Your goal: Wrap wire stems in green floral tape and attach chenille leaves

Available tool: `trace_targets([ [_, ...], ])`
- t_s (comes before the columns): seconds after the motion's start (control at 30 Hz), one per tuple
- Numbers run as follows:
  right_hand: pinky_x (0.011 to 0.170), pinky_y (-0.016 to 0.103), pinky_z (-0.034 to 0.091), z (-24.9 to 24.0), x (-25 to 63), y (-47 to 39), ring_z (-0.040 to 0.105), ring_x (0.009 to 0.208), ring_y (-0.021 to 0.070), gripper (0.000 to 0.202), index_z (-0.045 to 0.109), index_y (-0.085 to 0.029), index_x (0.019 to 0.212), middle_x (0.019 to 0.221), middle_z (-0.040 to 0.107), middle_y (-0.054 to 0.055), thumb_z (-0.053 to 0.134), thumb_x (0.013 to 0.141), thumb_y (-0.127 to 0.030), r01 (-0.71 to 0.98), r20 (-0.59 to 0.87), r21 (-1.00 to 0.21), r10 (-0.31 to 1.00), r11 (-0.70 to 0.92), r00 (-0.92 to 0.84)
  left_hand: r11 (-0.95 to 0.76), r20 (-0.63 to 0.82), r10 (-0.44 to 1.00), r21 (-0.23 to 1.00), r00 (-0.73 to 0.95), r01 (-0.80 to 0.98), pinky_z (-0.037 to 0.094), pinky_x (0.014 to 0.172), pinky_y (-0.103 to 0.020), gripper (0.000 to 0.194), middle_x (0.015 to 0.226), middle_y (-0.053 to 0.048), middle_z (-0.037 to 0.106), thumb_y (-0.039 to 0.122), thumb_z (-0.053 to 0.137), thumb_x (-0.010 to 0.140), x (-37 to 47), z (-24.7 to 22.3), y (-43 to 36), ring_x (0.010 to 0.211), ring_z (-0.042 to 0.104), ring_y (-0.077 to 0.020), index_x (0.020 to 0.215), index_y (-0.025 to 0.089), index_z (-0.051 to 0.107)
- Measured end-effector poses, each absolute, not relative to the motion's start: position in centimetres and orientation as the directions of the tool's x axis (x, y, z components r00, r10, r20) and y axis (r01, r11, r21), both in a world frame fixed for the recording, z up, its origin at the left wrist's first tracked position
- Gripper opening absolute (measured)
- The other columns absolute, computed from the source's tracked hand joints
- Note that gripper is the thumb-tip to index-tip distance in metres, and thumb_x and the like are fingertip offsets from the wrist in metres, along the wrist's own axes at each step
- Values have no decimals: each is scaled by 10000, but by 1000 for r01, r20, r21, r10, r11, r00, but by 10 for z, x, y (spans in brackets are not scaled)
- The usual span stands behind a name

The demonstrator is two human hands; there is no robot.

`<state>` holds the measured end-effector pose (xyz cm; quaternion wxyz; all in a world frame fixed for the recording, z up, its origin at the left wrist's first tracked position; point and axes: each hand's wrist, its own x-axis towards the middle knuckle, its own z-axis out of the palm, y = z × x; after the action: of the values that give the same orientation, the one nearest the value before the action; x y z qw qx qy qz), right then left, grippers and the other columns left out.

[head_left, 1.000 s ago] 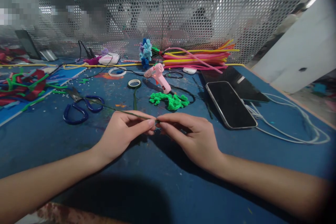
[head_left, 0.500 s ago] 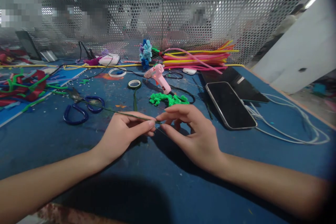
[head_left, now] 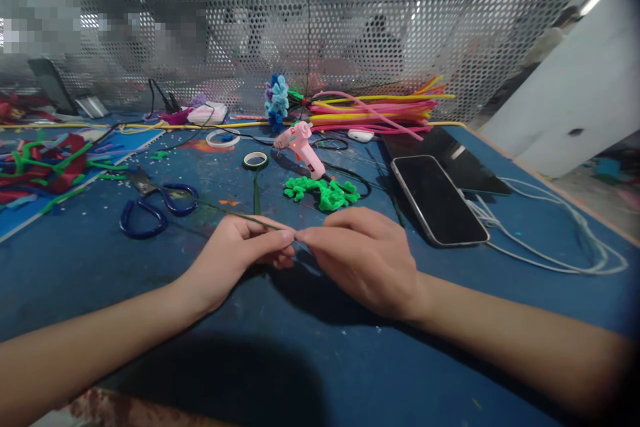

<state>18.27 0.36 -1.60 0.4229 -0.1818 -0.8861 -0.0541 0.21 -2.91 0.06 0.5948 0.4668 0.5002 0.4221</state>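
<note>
The thin green stem (head_left: pixel 250 217) lies with its long axis slanting across the front of the left hand (head_left: pixel 245 247), from the far left down towards the right and nearer the person. Its near tip sits right between the two sets of fingers, so both hands are at it. The left hand is the nearer to most of its length; the right hand (head_left: pixel 365 260) meets only the tip, from the right. The left fingers pinch the stem between thumb and forefinger; the right fingers are pressed together at its tip, though how much they grip is hidden. The far end runs towards the scissors (head_left: pixel 149 195); whether it touches them, I cannot tell.

Counted, there are two hands, one stem held, one pair of scissors and one pink glue gun (head_left: pixel 303 147). There is one roll of dark green tape (head_left: pixel 266 161) with a loose strip pointing towards the left hand, and one white ring (head_left: pixel 223 144) beyond it. One phone (head_left: pixel 440 200), one white case (head_left: pixel 361 135) and one bunch of blue flowers (head_left: pixel 277 103) rest on the tabletop (head_left: pixel 390 373). The fuzzy green pieces (head_left: pixel 330 195) beyond the hands overlap too much to count, as do the pink and yellow stems (head_left: pixel 370 113) behind the glue gun
</note>
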Motion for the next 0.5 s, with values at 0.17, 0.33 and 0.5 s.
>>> trace_targets([
  [0.17, 558, 281, 431, -7, 186, 7, 606, 708, 139, 142, 649, -261, 834, 919, 702, -30, 517, 822, -212, 300, 726, 440, -139, 847, -673, 314, -292, 938, 944, 189, -100, 463, 617, -223, 190, 605, -30, 626, 284, 688, 666, 1, 1, -29, 583, 577, -115, 628, 100, 661],
  [0.33, 538, 236, 423, 0, 187, 14, 586, 724, 107, 73, 658, -253, 812, 825, 701, -50, 611, 768, -219, 233, 638, 682, -408, 693, -654, 339, -303, 923, 932, 236, -126, 438, 538, -175, 200, 568, -21, 616, 277, 677, 676, -1, 0, -29, 521, 553, -82, 606, 90, 656],
  [0.5, 623, 248, 438, -1, 190, 20, 585, 826, 121, 121, 679, -209, 862, 832, 691, 2, 587, 787, -232, -38, 386, 803, -568, 595, -727, 346, -308, 918, 930, 251, -126, 425, 486, -154, 195, 521, -7, 606, 258, 675, 680, -2, 1, -30, 466, 536, -62, 578, 94, 653],
])
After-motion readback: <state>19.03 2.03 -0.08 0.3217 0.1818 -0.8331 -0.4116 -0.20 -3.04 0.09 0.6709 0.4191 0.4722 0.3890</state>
